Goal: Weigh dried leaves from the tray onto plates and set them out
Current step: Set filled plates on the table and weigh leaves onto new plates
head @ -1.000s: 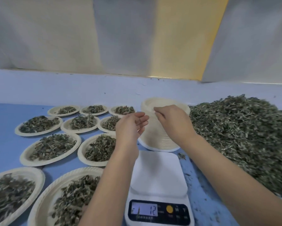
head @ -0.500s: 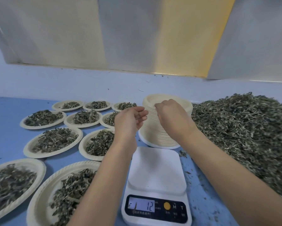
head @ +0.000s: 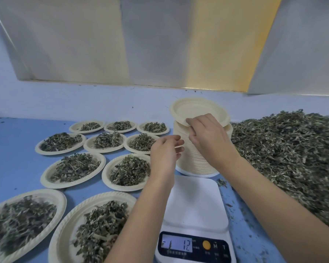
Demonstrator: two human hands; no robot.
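1. Above the far stack (head: pixel 190 158), the right hand (head: pixel 207 137) pinches an empty plate (head: pixel 196 111) by its rim; fingers of the left hand (head: pixel 165 152) hang apart.
2. Likely next: plate onto the near scale (head: pixel 194 202), then leaves (head: pixel 283 149) from the right.

The left hand (head: pixel 166 154) and the right hand (head: pixel 209 138) are both bare, with slender fingers and rounded knuckles, and behind the fingers the wrists and the left forearm (head: pixel 140 215) and right forearm (head: pixel 273 205) are likewise bare and smooth, uncovered all the way to the lower edge of the view
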